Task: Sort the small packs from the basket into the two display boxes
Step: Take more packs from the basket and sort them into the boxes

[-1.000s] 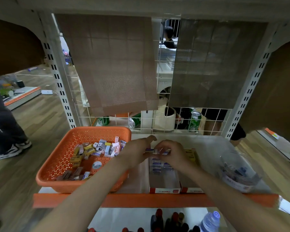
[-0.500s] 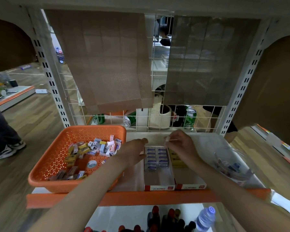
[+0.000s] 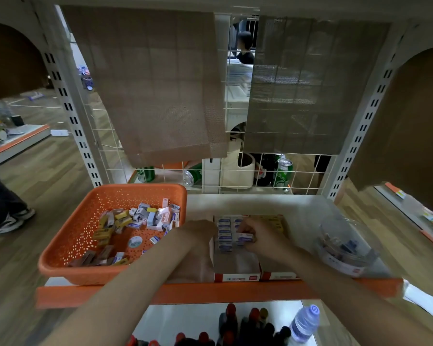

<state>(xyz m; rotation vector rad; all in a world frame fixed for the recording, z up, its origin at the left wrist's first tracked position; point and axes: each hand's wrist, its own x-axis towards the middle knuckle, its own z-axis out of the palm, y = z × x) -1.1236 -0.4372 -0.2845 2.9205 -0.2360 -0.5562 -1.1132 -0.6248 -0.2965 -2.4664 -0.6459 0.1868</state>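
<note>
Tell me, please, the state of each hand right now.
Left hand: cannot be told, fingers hidden beside the left display box.
Right hand: pinching a small blue-and-white pack.

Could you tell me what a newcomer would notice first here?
An orange basket of mixed small packs sits left on the shelf. Beside it, the right hand pinches a blue-and-white pack over the left display box, with the left hand at that box's left wall.
</note>
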